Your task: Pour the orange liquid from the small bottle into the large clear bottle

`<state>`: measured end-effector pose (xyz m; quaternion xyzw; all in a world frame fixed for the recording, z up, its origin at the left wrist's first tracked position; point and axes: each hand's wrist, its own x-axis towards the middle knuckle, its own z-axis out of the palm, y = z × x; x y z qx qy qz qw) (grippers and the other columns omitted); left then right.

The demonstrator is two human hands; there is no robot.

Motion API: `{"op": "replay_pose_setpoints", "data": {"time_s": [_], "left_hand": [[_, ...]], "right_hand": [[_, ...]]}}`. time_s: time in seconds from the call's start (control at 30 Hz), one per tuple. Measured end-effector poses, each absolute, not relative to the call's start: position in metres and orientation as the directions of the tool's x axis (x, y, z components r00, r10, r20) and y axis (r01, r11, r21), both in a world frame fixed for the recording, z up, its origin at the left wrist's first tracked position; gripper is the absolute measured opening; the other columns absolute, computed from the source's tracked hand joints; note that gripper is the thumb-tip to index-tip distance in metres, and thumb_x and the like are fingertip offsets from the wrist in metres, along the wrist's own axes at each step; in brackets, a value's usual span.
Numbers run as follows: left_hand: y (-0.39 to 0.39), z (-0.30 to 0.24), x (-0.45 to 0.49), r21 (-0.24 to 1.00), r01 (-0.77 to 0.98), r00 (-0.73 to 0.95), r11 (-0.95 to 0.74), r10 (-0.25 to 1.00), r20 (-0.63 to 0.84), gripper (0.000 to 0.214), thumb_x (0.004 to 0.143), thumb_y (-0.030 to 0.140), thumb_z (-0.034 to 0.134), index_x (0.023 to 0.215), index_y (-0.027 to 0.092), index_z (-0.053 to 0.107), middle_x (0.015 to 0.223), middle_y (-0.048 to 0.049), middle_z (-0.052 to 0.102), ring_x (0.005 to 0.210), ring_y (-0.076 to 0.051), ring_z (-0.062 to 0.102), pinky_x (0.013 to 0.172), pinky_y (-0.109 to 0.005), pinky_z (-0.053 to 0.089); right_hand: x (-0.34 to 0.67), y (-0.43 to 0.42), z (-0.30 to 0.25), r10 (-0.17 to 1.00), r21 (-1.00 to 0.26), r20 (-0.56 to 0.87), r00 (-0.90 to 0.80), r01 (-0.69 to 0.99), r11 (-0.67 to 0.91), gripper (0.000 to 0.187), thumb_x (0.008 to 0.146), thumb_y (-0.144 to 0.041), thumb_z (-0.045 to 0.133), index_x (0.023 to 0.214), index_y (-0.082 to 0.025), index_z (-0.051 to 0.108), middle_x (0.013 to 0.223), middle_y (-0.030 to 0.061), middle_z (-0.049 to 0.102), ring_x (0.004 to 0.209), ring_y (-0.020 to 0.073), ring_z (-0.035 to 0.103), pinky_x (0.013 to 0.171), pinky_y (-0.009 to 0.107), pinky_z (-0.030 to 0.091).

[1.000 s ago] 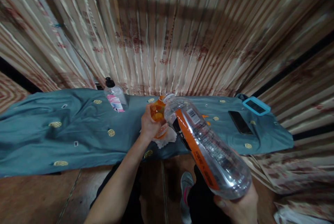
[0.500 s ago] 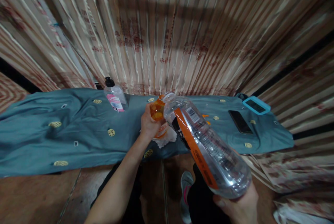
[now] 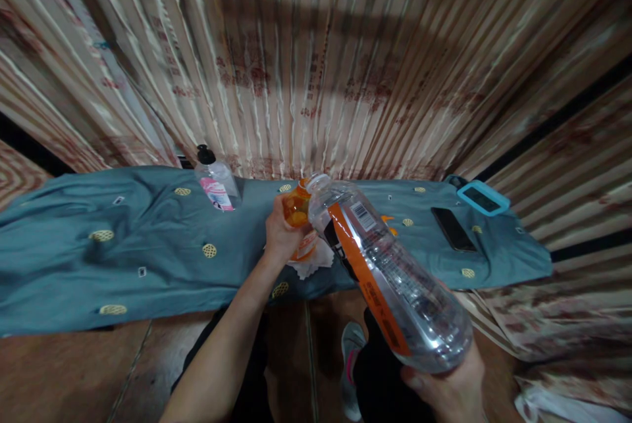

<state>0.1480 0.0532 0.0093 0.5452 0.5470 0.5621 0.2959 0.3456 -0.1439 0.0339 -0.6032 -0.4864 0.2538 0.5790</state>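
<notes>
Left hand point(image 3: 282, 233): fingers wrapped round small orange bottle point(image 3: 296, 207), see-through, fill level hard to tell. Right hand point(image 3: 451, 380): fingers gripping base of large clear bottle point(image 3: 402, 285), tilted, orange-and-black label with barcode, mouth at orange bottle's mouth; contents unclear. Crumpled tissue point(image 3: 320, 264) at orange bottle's base. Pump bottle point(image 3: 217, 187) leftward on cloth-covered desk point(image 3: 241, 235); phone point(image 3: 453, 229) well off rightward.

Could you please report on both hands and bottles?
Left hand grips orange bottle. Right hand holds tilted clear bottle near its base. Mouths close together; no obstruction visible.
</notes>
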Motion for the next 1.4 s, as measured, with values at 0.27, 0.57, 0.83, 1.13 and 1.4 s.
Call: {"op": "replay_pose_setpoints", "data": {"time_s": [0.27,0.57,0.83,1.13,1.4], "left_hand": [[0.056,0.004,0.147,0.928,0.278,-0.229,-0.247,0.922,0.314,0.053,0.056,0.020,0.075,0.104,0.023,0.053,0.093,0.0007,0.073,0.086,-0.020,0.071,0.077,-0.031,0.054],[0.054,0.010,0.147,0.928,0.299,-0.223,-0.220,0.930,0.292,0.053,0.057,0.021,0.076,0.105,0.022,0.053,0.097,-0.0010,0.073,0.089,-0.022,0.071,0.079,-0.033,0.055],[0.053,0.007,0.144,0.892,0.315,-0.173,-0.323,0.905,0.389,0.068,0.064,0.024,0.074,0.127,0.024,0.049,0.113,-0.0033,0.072,0.103,-0.024,0.070,0.088,-0.035,0.056],[0.063,0.008,0.136,0.878,0.191,-0.101,-0.439,0.881,0.462,0.042,0.078,0.042,0.069,0.114,0.024,0.058,0.106,-0.0023,0.075,0.096,-0.021,0.072,0.086,-0.032,0.057],[0.067,0.021,0.136,0.885,0.262,-0.127,-0.384,0.896,0.426,0.033,0.074,0.039,0.068,0.101,0.023,0.059,0.092,-0.0001,0.073,0.085,-0.019,0.069,0.078,-0.030,0.053]], "right_hand": [[0.345,-0.144,0.033,0.882,-0.964,0.220,0.416,0.229,0.133,0.109,0.054,-0.072,0.085,0.140,-0.018,0.046,0.122,0.0147,0.073,0.104,0.0347,0.074,0.086,0.040,0.061],[0.342,-0.143,0.034,0.877,-0.980,0.179,0.445,0.163,0.117,0.110,0.049,-0.068,0.089,0.138,-0.018,0.048,0.122,0.0143,0.073,0.103,0.0345,0.074,0.084,0.040,0.061],[0.344,-0.143,0.031,0.870,-0.971,0.214,0.444,0.195,0.140,0.106,0.050,-0.070,0.088,0.137,-0.021,0.051,0.126,0.0125,0.072,0.108,0.0332,0.073,0.087,0.039,0.060],[0.358,-0.137,0.016,0.849,-0.880,0.442,0.290,0.325,0.347,0.104,0.057,-0.064,0.088,0.141,-0.015,0.051,0.124,0.0160,0.073,0.100,0.0322,0.076,0.079,0.035,0.062],[0.349,-0.136,0.023,0.821,-0.887,0.440,0.364,0.320,0.333,0.100,0.057,-0.066,0.087,0.138,-0.017,0.055,0.120,0.0110,0.075,0.099,0.0274,0.077,0.080,0.029,0.061]]}}
